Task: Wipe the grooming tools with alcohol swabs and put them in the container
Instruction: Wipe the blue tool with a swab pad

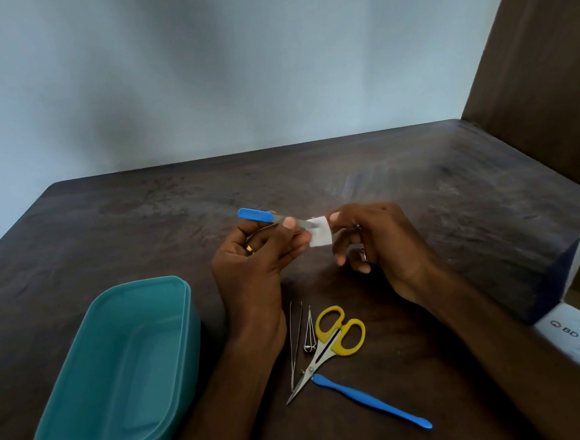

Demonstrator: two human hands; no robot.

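Teal container [98, 398] sits empty at far left on the tabletop [416, 183]; your left hand [260, 256] pinches the blue-handled nail file [264, 217], your right hand [383, 244] presses the white swab [320, 233] onto its blade, tweezers [295, 343] and yellow scissors [334, 337] lying below.

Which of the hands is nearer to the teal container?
Left. The left hand, holding the blue-handled nail file, is just above and right of the teal container; the right hand, holding the swab, is farther right.
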